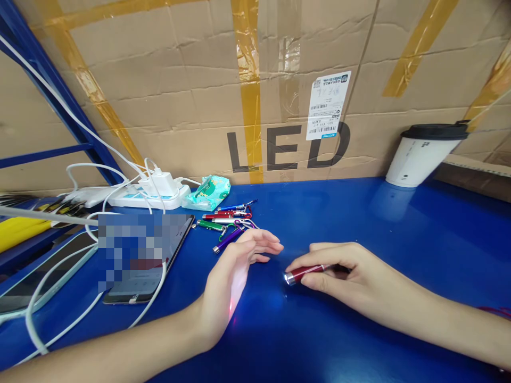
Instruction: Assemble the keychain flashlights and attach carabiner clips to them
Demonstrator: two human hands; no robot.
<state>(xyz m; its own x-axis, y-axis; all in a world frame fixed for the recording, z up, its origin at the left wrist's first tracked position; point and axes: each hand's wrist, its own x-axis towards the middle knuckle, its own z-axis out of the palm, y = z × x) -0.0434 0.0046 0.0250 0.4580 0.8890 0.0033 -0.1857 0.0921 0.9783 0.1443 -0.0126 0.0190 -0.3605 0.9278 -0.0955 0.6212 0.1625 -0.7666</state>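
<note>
Head view: red penlight [305, 273] in right hand [343, 274], towards left palm [231, 276].

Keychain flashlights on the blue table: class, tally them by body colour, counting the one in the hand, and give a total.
Red: 2, one held in the right hand as the red flashlight, one in the pile.
Green: 1
Purple: 1
Blue: 1
Silver or white: 1
Total: 6, though the pile overlaps, so some may be hidden.
</note>
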